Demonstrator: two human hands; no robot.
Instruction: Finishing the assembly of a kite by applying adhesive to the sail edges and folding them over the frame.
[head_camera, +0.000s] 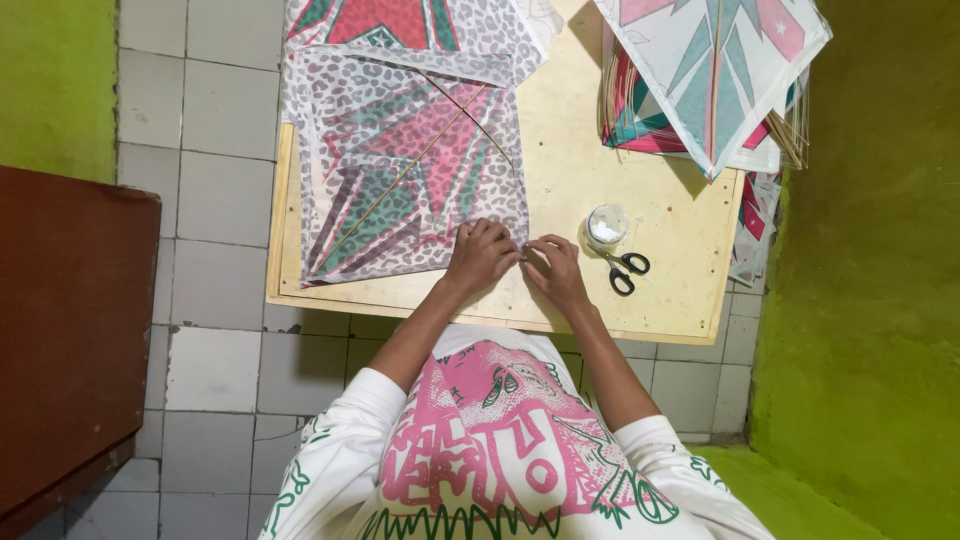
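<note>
Kite (405, 170) paper, thin and leopard-spotted, is laid flat on the plywood board (560, 150); its bamboo spine runs diagonally from lower left to upper right. Its lower right corner is pinched by the left hand (482, 255) and right hand (555, 270), held close together.

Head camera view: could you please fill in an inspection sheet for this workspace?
Surface: low pale wooden board on a tiled floor.
Job's things: patterned paper kite with crossed thin sticks, lying flat; both hands meet at its near right corner.
Clutter: small round open jar of white paste; black-handled scissors beside it; stack of finished kites over a bundle of thin sticks at the far right.
Grippers: left hand presses the kite's corner; right hand pinches at the same edge.
Cables: nothing seen.
Surroundings: green walls; dark brown furniture at left.
</note>
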